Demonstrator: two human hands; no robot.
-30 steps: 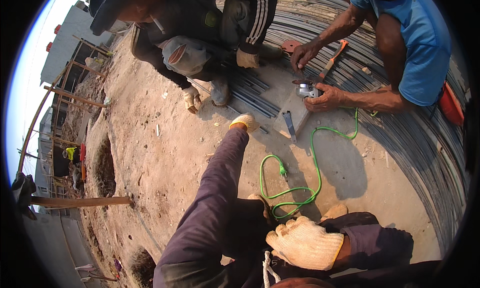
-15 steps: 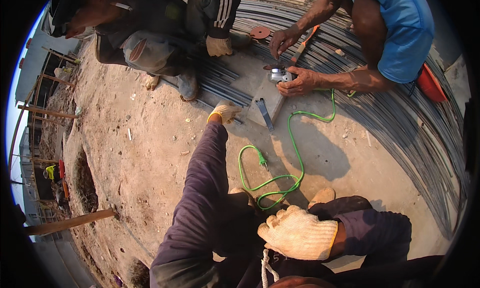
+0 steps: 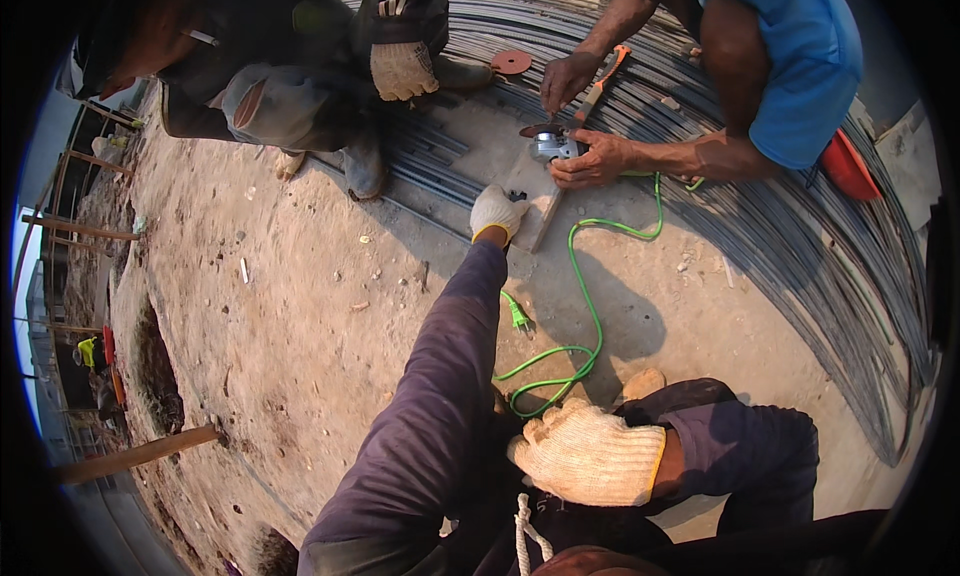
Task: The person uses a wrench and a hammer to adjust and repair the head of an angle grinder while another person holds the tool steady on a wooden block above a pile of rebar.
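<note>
My left hand (image 3: 498, 214), in a white knit glove, reaches out to a board (image 3: 540, 208) on the ground. Its fingers are closed on a dark flat spanner (image 3: 517, 195); only one end of the tool shows past them. My right hand (image 3: 590, 456), gloved alike, rests over my lap with its fingers loosely curled in and nothing seen in them. Just beyond my left hand, a co-worker's bare hand (image 3: 598, 161) steadies an angle grinder (image 3: 552, 146), and that person's other hand (image 3: 567, 81) is above its disc.
The grinder's green cord (image 3: 592, 311) loops toward me, its plug (image 3: 520, 318) lying loose. Long steel bars (image 3: 790, 246) curve along the right; shorter bars (image 3: 430, 176) lie beside a second gloved person (image 3: 400, 68). A spare disc (image 3: 511, 62), an orange-handled hammer (image 3: 605, 76) and a red container (image 3: 850, 166) are farther off.
My left hand has moved right, from the bar ends onto the board, and closed on the spanner lying there. My right hand stays in place. The second person's gloved hand has shifted left.
</note>
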